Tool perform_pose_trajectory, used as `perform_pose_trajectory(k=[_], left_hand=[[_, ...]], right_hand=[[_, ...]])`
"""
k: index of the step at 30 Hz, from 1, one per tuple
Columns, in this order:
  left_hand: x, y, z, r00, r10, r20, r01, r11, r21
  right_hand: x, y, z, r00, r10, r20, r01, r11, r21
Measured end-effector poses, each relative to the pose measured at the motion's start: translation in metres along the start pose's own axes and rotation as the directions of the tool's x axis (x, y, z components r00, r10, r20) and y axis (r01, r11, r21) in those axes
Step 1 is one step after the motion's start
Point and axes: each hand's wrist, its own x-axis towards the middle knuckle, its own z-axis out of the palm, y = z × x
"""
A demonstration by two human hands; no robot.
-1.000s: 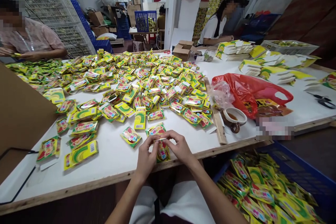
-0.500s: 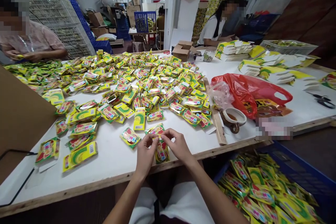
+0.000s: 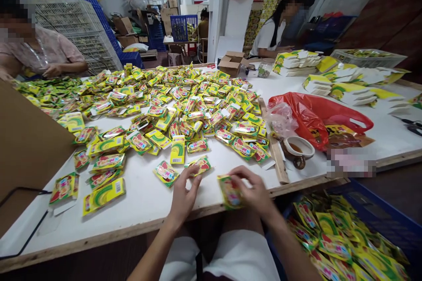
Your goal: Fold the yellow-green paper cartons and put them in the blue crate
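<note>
Near the table's front edge, my right hand (image 3: 252, 189) grips a small yellow-and-green packet (image 3: 230, 192), its red and pink print partly blurred. My left hand (image 3: 185, 186) is apart from it, thumb and fingers spread, with nothing visibly held. Just behind the left fingertips lies a small printed box (image 3: 201, 165); whether they touch it I cannot tell. Another box (image 3: 165, 173) lies to the left of that hand. Beyond, a large heap of similar boxes (image 3: 184, 105) spreads over the white table (image 3: 141, 202).
At right, a wooden strip (image 3: 278, 162) borders the heap, beside a cup (image 3: 298, 147) of brown liquid and a red plastic bag (image 3: 306, 114). A blue crate (image 3: 372, 210) of packets stands below the table's right edge. Brown cardboard (image 3: 33, 149) rises at left. Two people sit across.
My hands have parted. The right hand has moved right, carrying the packet with it, while the left hand has opened and stayed near its place.
</note>
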Motion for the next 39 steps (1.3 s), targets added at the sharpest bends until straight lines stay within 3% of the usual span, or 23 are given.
perform_pose_trajectory(k=[4,6,7,9,12,15,18,22,27,30,34,39], left_hand=[[0.027,-0.011,0.006,0.992,0.099,0.082,-0.121,0.935,0.334],[0.035,-0.017,0.014,0.986,0.096,0.139,-0.146,0.901,0.409],[0.036,-0.018,0.018,0.984,0.090,0.157,-0.148,0.897,0.417],[0.033,-0.016,0.026,0.985,0.065,0.157,-0.121,0.918,0.377],[0.018,-0.006,0.032,0.997,-0.015,0.079,0.000,0.982,0.187],[0.001,0.002,0.031,0.994,-0.074,0.075,0.078,0.995,-0.054],[-0.010,0.001,0.025,0.987,-0.109,0.118,0.129,0.975,-0.179],[-0.014,-0.004,0.016,0.988,-0.115,0.104,0.136,0.965,-0.226],[-0.009,-0.003,0.008,0.987,-0.029,0.161,0.049,0.991,-0.121],[-0.007,-0.001,0.011,0.996,0.002,0.094,0.010,0.991,-0.134],[-0.009,0.002,0.018,1.000,-0.028,-0.013,0.023,0.962,-0.270],[-0.011,0.006,0.015,1.000,0.012,-0.022,-0.016,0.982,-0.186]], right_hand=[[-0.034,0.002,-0.108,0.998,0.067,-0.010,-0.065,0.908,-0.415],[-0.048,0.006,-0.135,0.995,0.081,-0.057,-0.098,0.869,-0.485],[-0.052,0.007,-0.136,0.991,0.099,-0.091,-0.130,0.871,-0.474],[-0.053,0.010,-0.113,0.980,0.149,-0.132,-0.188,0.908,-0.374],[-0.037,0.012,-0.041,0.982,0.159,-0.105,-0.168,0.982,-0.083],[-0.016,0.014,0.029,0.992,0.099,-0.079,-0.081,0.977,0.197],[-0.003,0.019,0.064,0.996,0.062,-0.070,-0.039,0.958,0.284],[0.002,0.028,0.069,0.997,0.046,-0.061,-0.024,0.945,0.325],[0.011,0.024,0.062,0.997,-0.014,0.076,-0.002,0.976,0.219],[0.018,0.018,0.062,0.998,-0.047,0.033,0.041,0.985,0.167],[0.018,0.017,0.062,0.998,-0.050,-0.035,0.057,0.970,0.235],[0.010,0.014,0.060,0.984,-0.176,0.031,0.168,0.971,0.172]])
